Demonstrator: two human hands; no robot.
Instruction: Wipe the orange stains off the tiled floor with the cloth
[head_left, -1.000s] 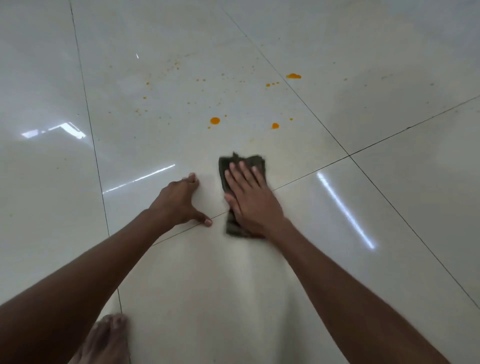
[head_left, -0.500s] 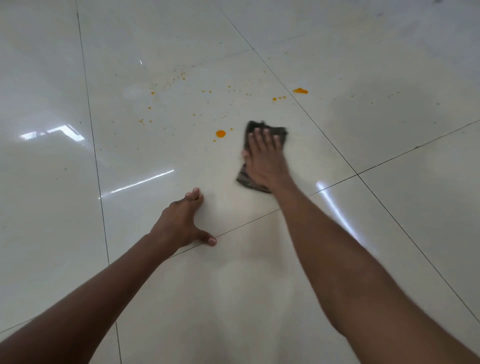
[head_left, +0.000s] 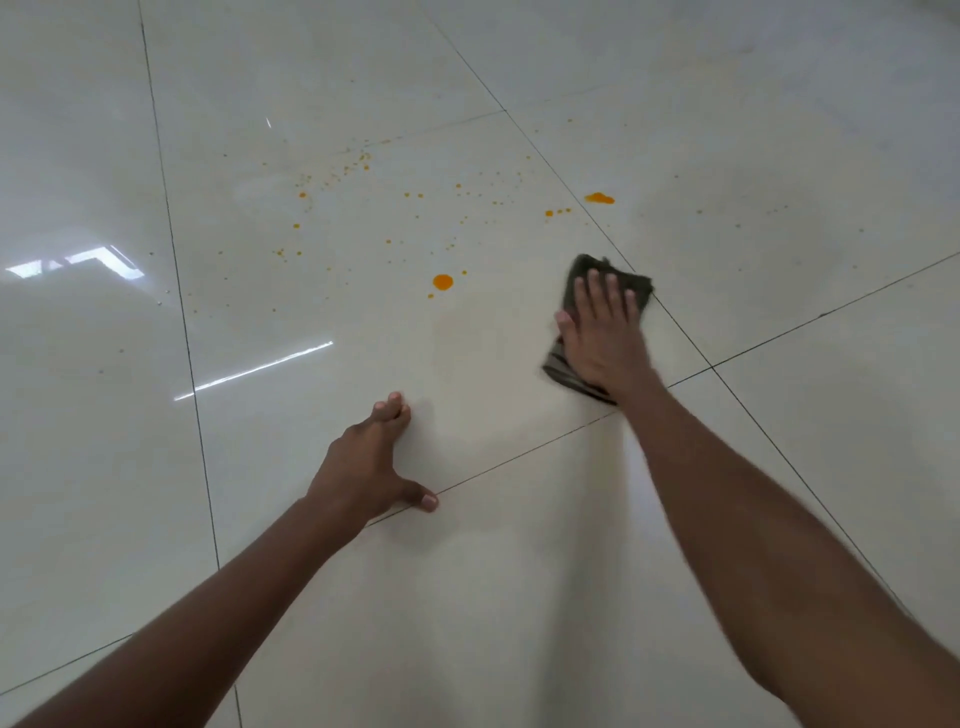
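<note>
Cloth (head_left: 637, 282) moved right under right hand (head_left: 602, 338); left hand (head_left: 363, 467) planted.

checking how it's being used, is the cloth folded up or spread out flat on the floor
Folded. The dark cloth is a compact pad scarcely wider than the right hand pressing it flat on the tiled floor; stacked edges show at its near end.

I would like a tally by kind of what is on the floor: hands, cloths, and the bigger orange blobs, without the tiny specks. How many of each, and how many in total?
Hands: 2, left hand resting on the floor, right hand pressing the cloth
Cloths: 1, dark cloth
Bigger orange blobs: 2, round blob and far blob
Total: 5
</note>
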